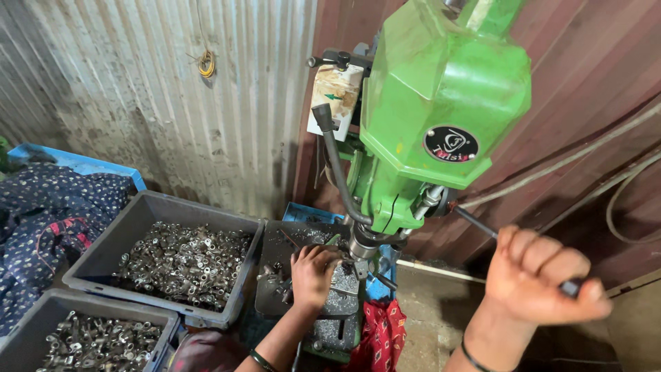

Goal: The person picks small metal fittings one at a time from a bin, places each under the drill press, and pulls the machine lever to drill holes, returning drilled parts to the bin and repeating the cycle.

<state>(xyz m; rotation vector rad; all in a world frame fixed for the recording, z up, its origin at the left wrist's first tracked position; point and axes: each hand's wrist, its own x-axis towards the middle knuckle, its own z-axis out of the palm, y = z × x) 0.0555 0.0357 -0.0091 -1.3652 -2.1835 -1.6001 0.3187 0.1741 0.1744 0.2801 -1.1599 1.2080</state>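
Right hand (544, 279): nearest the camera, raised and clenched in a full fist around the dark feed handle (523, 258), whose rod runs back to the hub on the machine's side.
Left hand (313, 274): lower down, fingers curled and pressing on something at the work table (337, 324); the piece under them is hidden, so what it grips cannot be told.
Spindle (361, 246): just beside the left hand's fingertips, hanging close above the table.
Step in hand: by the look of it, a small part is being steadied under the spindle while the handle is held for the feed.
Next move: would call for a slow, even pull on the handle and left fingers kept off the turning tool.
Red cloth (382, 337): draped beside the table base.
Grey bins (165, 258): to the left, heaped with small metal fittings; a second bin (89, 337) sits nearer.
Green drill press (441, 103): rises behind.
Corrugated wall (158, 89): farthest back.
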